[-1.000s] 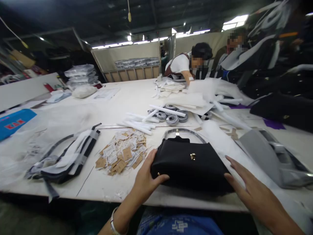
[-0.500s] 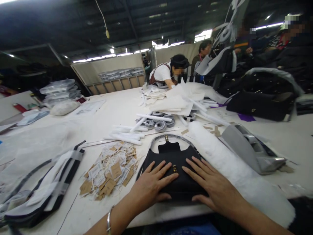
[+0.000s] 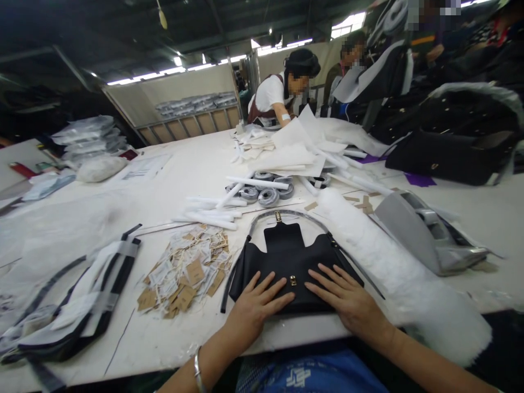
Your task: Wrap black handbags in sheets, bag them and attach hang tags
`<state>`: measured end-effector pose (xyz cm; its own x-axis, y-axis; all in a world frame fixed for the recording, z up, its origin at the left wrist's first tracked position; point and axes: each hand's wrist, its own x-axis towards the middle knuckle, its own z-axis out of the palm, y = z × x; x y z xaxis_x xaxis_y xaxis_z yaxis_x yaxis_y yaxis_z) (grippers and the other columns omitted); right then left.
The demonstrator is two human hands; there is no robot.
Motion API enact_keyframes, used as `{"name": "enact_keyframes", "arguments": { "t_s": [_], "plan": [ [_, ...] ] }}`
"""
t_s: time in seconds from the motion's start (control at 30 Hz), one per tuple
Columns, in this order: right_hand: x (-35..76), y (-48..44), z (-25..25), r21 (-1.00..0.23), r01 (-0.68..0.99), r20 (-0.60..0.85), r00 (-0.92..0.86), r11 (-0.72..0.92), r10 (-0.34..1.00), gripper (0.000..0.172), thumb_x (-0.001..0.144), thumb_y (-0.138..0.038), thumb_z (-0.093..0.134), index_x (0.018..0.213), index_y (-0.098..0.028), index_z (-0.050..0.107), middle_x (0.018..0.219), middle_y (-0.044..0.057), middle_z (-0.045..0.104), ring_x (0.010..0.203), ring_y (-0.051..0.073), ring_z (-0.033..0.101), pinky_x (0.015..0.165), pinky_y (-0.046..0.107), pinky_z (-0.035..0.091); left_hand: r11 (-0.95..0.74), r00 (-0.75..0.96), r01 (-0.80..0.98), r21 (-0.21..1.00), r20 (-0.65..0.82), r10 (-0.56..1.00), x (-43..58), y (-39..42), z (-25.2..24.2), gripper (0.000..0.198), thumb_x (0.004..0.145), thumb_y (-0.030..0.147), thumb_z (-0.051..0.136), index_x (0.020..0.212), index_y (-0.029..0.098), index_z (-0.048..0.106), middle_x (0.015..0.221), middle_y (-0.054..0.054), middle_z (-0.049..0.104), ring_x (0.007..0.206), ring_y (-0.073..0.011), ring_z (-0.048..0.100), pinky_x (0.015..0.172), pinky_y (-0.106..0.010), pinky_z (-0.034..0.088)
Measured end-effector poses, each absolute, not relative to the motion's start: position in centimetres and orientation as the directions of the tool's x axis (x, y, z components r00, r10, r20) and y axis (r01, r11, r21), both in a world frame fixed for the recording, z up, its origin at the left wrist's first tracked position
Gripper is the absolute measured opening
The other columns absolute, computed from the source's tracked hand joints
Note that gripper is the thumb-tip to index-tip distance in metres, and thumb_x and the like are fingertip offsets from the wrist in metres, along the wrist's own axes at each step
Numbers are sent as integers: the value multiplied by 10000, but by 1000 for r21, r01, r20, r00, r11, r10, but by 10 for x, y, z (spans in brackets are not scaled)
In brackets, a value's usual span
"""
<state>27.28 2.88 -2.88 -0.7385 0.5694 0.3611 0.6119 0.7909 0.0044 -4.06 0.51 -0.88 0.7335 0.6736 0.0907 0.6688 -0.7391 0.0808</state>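
Left hand [image 3: 254, 310] and right hand [image 3: 347, 298] flat on black handbag [image 3: 286, 252].

Fluorescent ceiling tubes [image 3: 204, 63] and a glaring skylight [image 3: 347, 23] light the white table [image 3: 196, 169] evenly — shadows stay soft. The upper corners fall dim. Wide-angle distortion bends the edges — the strap bundle [image 3: 73, 305] at left smears, and the faces are pixelated.
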Motion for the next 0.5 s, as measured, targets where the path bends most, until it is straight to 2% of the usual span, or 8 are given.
{"name": "enact_keyframes", "arguments": {
  "t_s": [0.1, 0.17, 0.27, 0.33, 0.4, 0.5],
  "plan": [
    [279, 28, -18, -88, 586, 285, -760, 806, 584, 630, 916, -147, 483, 1521, -285, 374, 1575, 18, 379, 1457, 287, 326, 1127, 523, 357, -745, 748, 649, 153, 50, 662, -39, 3, 1, 725, 913, 135, 546, 1531, 400, 276, 1626, 17, 263, 1496, -295, 239, 1177, -576, 276],
    [277, 30, -5, -144, 589, 245, -757, 795, 606, 544, 951, -308, 551, 1483, -298, 439, 1541, 28, 439, 1421, 296, 387, 1111, 514, 374, -723, 726, 672, 160, 51, 686, -36, 2, 4, 687, 925, 210, 578, 1517, 423, 303, 1634, 12, 243, 1494, -316, 238, 1171, -593, 276],
    [259, 40, 18, -271, 613, 210, -715, 742, 667, 324, 992, -345, 520, 1291, -282, 628, 1323, 34, 654, 1240, 248, 572, 1032, 438, 444, -700, 695, 700, 144, 89, 713, -32, 0, -1, 622, 966, 236, 544, 1500, 460, 317, 1631, 25, 253, 1489, -312, 253, 1162, -592, 296],
    [238, 49, 32, -323, 652, 169, -673, 686, 720, 242, 1003, -314, 498, 1120, -230, 693, 1119, 50, 728, 1054, 222, 645, 926, 388, 491, -700, 692, 702, 128, 106, 714, -30, -1, -5, 605, 978, 242, 529, 1500, 461, 317, 1631, 21, 251, 1490, -310, 252, 1160, -590, 302],
    [215, 59, 42, -284, 701, 128, -648, 654, 751, 203, 983, -309, 533, 1019, -185, 689, 988, 72, 717, 927, 229, 645, 822, 369, 508, -703, 693, 703, 108, 118, 711, -31, -2, -8, 616, 971, 227, 537, 1502, 451, 320, 1627, 6, 265, 1488, -314, 258, 1155, -592, 310],
    [189, 72, 49, -147, 700, 33, -702, 698, 711, 146, 929, -286, 605, 929, -160, 678, 932, 92, 686, 875, 249, 628, 735, 354, 496, -709, 695, 699, 97, 144, 705, -32, -2, -10, 656, 950, 202, 556, 1505, 454, 312, 1617, 2, 291, 1482, -312, 274, 1150, -585, 326]
  ]
}}
